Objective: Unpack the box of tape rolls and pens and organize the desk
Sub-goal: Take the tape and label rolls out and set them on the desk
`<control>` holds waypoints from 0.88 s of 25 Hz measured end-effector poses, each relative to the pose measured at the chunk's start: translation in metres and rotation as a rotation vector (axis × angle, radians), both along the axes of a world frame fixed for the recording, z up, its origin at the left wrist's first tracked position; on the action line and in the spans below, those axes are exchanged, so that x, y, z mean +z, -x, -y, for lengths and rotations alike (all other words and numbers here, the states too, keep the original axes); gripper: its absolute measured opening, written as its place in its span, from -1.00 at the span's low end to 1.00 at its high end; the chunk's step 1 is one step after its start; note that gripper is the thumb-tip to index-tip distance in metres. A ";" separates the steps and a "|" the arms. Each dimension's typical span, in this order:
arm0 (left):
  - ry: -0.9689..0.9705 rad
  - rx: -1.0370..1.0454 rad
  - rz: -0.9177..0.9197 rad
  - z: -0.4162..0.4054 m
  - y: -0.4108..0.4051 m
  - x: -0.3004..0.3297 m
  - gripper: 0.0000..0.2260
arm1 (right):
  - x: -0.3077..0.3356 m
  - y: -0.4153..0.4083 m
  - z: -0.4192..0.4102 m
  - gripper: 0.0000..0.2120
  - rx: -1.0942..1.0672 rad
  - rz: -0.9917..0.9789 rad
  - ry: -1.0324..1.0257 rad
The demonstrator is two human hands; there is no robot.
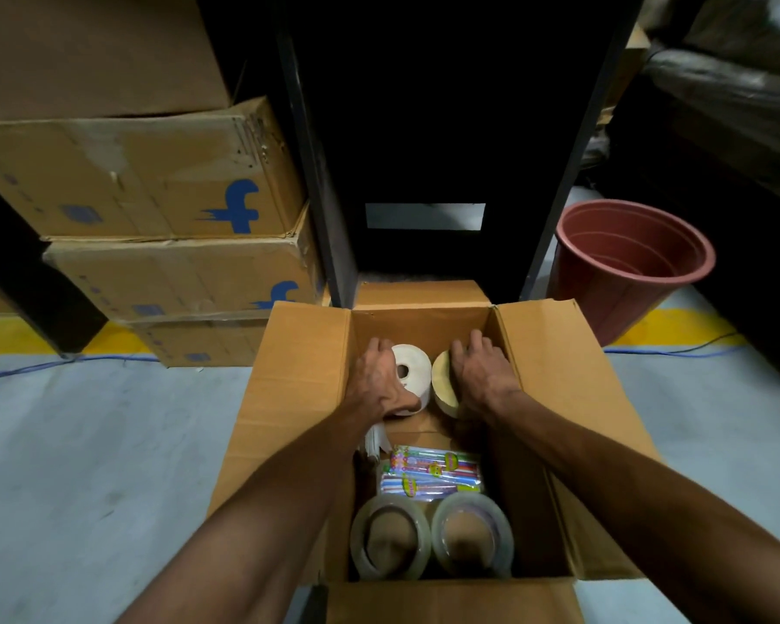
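Nearest you, at the bottom centre of the frame, two clear tape rolls [431, 535] stand side by side against the near wall of the open box [555, 367]. Just beyond them lies a pack of pens [431, 476] in bright wrapping, with something white, too hidden to name, at its left. Your forearms run up from the lower corners into the box. At its far end, mid-frame, your left hand [381, 378] curls around a white roll [410, 373] that shows its core, thumb across its face. Your right hand [480, 373] grips a tan roll [444, 382] standing on edge just beside the white one. Farther off, stacked cartons [154, 209] fill the upper left, a red bucket [631, 263] stands on the floor at the right, and a dark rack [424, 128] rises behind the box.
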State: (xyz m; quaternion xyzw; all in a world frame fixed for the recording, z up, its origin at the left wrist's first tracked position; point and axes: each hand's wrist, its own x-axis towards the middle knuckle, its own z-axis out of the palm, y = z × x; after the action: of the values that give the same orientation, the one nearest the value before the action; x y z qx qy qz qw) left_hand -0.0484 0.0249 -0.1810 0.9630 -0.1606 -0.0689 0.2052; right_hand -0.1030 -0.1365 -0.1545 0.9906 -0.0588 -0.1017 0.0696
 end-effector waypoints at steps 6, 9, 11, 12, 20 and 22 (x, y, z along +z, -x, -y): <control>0.077 -0.022 0.080 -0.002 0.008 0.039 -0.12 | 0.043 0.015 0.016 -0.10 0.069 0.084 -0.092; 0.175 -0.008 0.076 -0.006 0.019 0.076 -0.13 | 0.076 0.029 0.021 -0.12 0.047 0.150 -0.216; 0.222 -0.005 0.054 -0.013 0.027 0.103 -0.12 | 0.101 0.043 0.020 -0.14 0.008 0.211 -0.292; 0.237 -0.007 0.050 -0.017 0.033 0.115 -0.11 | 0.114 0.050 0.019 -0.12 -0.013 0.226 -0.331; 0.484 0.139 -0.032 -0.054 0.100 0.263 -0.17 | 0.266 0.116 -0.005 0.08 -0.228 0.308 -0.875; 0.512 0.219 -0.062 -0.063 0.116 0.312 -0.16 | 0.314 0.131 -0.014 0.07 -0.268 0.313 -0.945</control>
State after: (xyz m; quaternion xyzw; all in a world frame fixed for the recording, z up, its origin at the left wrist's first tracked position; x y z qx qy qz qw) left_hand -0.1648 0.0881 0.1310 0.8888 -0.0612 -0.0328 0.4529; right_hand -0.2345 -0.1228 0.1597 0.9010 -0.1424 0.0242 -0.4091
